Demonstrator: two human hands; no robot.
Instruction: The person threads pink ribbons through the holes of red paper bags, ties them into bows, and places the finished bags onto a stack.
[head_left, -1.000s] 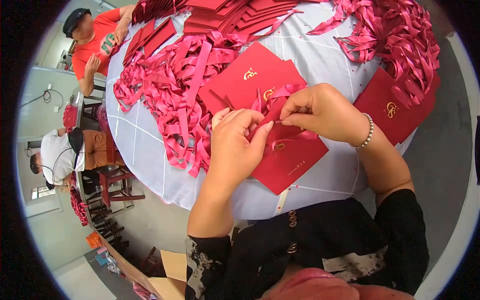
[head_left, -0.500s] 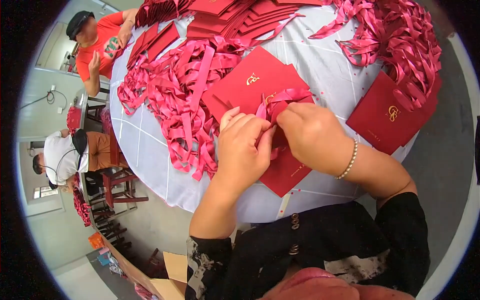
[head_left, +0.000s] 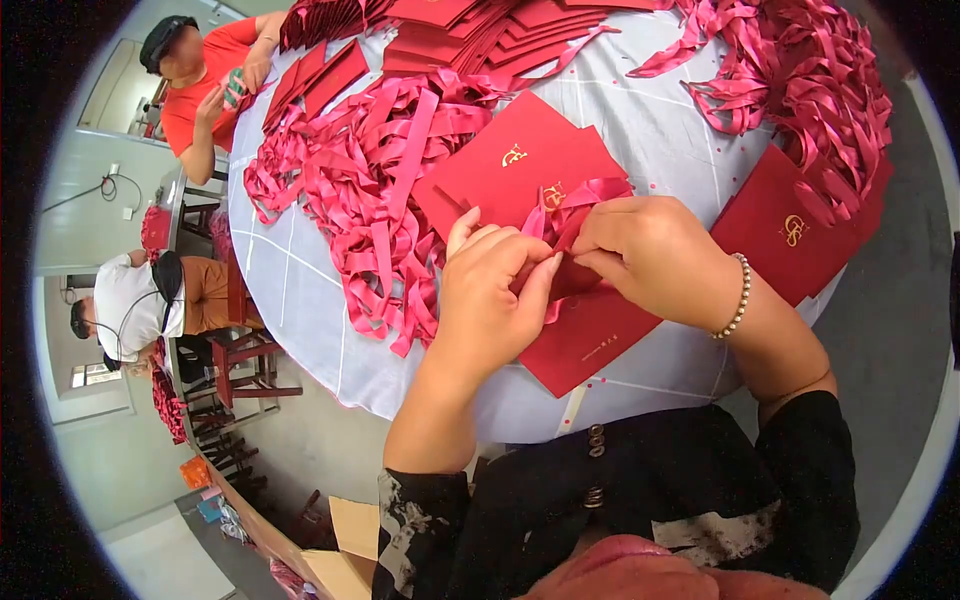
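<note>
In the head view, my left hand [head_left: 492, 292] is closed, its thumb and forefinger pinching a pink satin ribbon [head_left: 597, 190]. Facing it, my right hand [head_left: 655, 262] also has its fingers pressed on the ribbon, with the fingertips of both hands close together. Below them lies a red card envelope [head_left: 590, 345] with small pale print, partly covered by my hands. Another red envelope [head_left: 500, 150] with a gold emblem sits just beyond. What the ribbon does between my fingertips is hidden.
A heap of loose pink ribbons [head_left: 365, 190] lies left of the envelopes. More red envelopes [head_left: 785, 235] with ribbons are at the right, and stacks [head_left: 450, 45] at the back of the white-covered table [head_left: 300, 290]. Two people work at the left; a cardboard box [head_left: 352, 535] stands below.
My right hand has shifted slightly right and down, its fingertips now opening a little toward the left hand. The view has moved slightly. The person in orange has lowered a hand.
</note>
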